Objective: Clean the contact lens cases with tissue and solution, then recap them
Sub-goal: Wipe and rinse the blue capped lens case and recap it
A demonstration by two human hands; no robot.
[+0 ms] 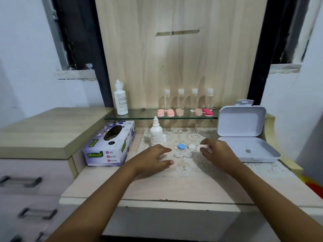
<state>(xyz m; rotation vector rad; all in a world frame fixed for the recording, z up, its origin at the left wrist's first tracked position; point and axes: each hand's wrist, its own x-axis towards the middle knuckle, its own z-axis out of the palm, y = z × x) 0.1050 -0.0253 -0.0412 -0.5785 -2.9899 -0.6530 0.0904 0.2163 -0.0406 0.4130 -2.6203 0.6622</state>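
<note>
Left hand rests open, fingers relaxed, on the lace mat mid-tabletop. Right hand pinches a small white piece, too blurred to name. Between them lies the pale case, with a blue cap and a white cap just behind it. Farther back stands the bottle, and the tissue box sits at the left edge.

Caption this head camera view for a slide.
Right hand holds a small white item beside a blue cap; left hand open over the lace mat.
</note>
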